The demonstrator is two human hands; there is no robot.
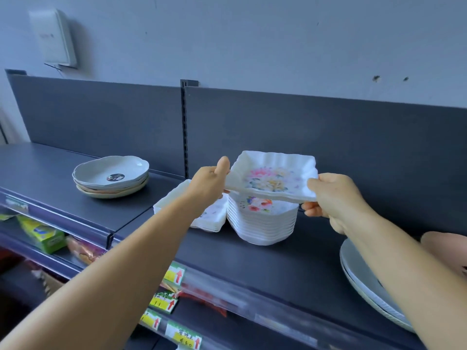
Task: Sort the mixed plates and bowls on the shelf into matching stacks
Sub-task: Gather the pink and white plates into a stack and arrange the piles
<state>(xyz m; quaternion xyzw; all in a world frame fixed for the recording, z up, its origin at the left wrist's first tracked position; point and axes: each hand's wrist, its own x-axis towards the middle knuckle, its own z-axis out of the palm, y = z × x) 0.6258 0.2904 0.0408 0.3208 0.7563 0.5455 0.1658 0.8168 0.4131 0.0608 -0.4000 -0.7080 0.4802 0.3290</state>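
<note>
1. Your left hand (pixel 211 183) and right hand (pixel 333 198) each pinch one edge of the square floral plate (pixel 271 178).
2. It hangs just above the bowl stack (pixel 262 223); the matching square plates (pixel 214 218) lie to its left, nearer your left hand.

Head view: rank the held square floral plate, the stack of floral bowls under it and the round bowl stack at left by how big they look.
1. Held square floral plate, though it is nearest the camera, so unsure.
2 and 3. Stack of floral bowls and round bowl stack look about alike.
</note>
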